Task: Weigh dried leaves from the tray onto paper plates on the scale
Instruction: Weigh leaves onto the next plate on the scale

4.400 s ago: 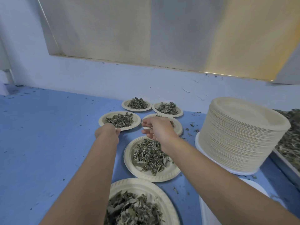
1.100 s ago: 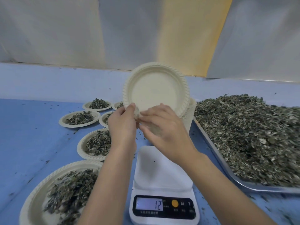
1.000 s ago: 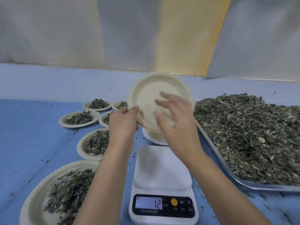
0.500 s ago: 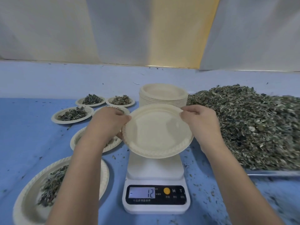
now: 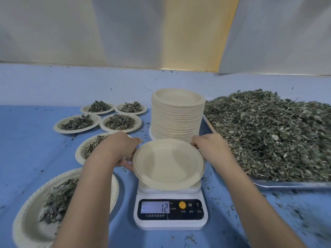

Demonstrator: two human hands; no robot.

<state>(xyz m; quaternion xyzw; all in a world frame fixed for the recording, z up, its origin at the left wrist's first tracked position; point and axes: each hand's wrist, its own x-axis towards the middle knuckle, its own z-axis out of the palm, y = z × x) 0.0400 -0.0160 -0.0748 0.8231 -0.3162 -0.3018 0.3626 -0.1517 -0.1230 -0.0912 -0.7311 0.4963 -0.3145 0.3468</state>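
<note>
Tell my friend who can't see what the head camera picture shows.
The left hand and right hand hold an empty paper plate by its rim over a white scale whose screen reads minus 12. A tall plate stack stands behind, a tray of dried leaves lies right, and six leaf-filled plates sit left.

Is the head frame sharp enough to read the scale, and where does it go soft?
Head view: scale display reads minus 12, sharp; empty plate, left hand and right hand gripping its rim are crisp; the tray at its right end and the nearest filled plate smear toward the frame edges; light soft, shadows faint.
</note>
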